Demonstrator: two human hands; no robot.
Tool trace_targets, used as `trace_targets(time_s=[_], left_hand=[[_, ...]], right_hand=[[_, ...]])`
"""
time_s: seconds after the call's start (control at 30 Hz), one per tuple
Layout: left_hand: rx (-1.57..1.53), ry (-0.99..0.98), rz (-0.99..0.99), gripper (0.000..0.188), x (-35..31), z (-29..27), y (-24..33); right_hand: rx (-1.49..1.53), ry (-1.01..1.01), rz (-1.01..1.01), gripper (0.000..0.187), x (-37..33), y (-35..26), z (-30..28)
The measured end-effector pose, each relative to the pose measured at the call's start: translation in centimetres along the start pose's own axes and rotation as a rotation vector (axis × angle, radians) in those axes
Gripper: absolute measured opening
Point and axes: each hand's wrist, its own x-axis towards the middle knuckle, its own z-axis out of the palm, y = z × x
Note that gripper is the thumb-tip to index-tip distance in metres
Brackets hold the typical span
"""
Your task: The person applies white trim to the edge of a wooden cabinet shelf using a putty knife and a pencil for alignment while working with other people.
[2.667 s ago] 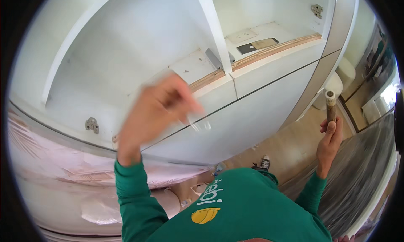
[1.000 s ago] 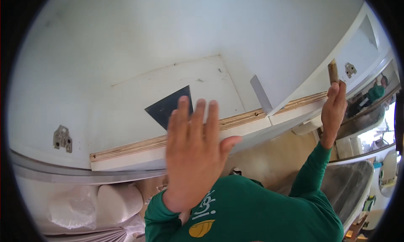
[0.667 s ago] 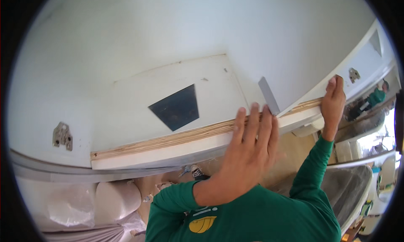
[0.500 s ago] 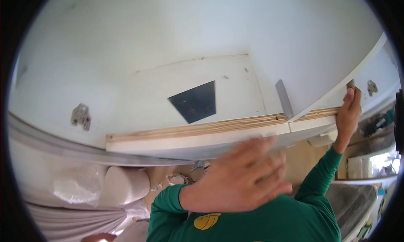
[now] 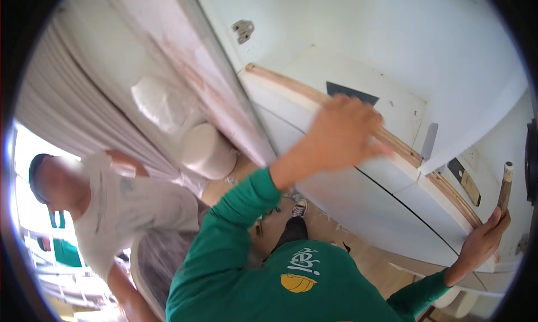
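My left hand (image 5: 346, 130) is held over the plywood front edge (image 5: 291, 88) of a white cabinet, fingers loosely apart with nothing visible in them. Behind it, partly covered, a dark flat four-sided plate (image 5: 352, 91) lies on the cabinet floor. At the right end of the edge, my right hand (image 5: 483, 239) is closed round a brown wooden stick with a pale tip (image 5: 505, 185), which points upward; its lower end is hidden by the hand. Near that hand, a flat piece, dark at one end and tan at the other (image 5: 465, 179), lies inside the right compartment.
A white upright divider (image 5: 476, 120) splits the cabinet, with a grey strip (image 5: 430, 141) beside it. A metal hinge (image 5: 243, 31) is fixed to the side wall. At the left, another person (image 5: 131, 204) stands near a plastic-covered chair (image 5: 162, 260) and a white cylindrical object (image 5: 208, 152).
The view has swung left, bringing the other person in. My left hand has moved up over the plywood edge. More of the wooden stick in my right hand now shows.
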Motion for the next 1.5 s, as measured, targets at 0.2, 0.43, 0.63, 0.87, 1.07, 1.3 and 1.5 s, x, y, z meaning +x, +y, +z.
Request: trace_targets(time_s=[0.2,0.43,0.63,0.87,1.07,1.3,1.5], left_hand=[[0.053,-0.142,-0.237,0.052,0.0,-3.2,-1.6],[-0.102,-0.038,-0.014,0.087,2.5,1.1,6.8],[-0.062,0.074,-0.165,0.101,2.6,3.1,8.9],[-0.130,0.118,-0.275,0.091,2.9,3.3,9.5],[-0.095,0.248,-0.307,0.084,2.7,4.1,10.0],[-0.046,0.358,-0.177,0.067,1.6,5.6,9.2],[-0.178,0.233,-0.292,0.078,-13.3,6.6,15.0]], right_hand=[[0.052,-0.077,-0.100,0.050,-0.1,-1.4,-0.1],[0.099,-0.056,-0.138,0.045,0.3,-1.7,-0.3],[0.076,-0.068,-0.122,0.041,0.4,-1.9,-0.6],[0.111,-0.059,-0.134,0.036,0.1,-2.2,-0.6],[0.121,-0.045,-0.148,0.035,0.2,-2.1,-0.9],[0.162,0.008,-0.123,0.033,0.0,-2.3,-0.4],[0.167,0.321,-0.381,0.033,-3.1,-0.6,-3.7]])
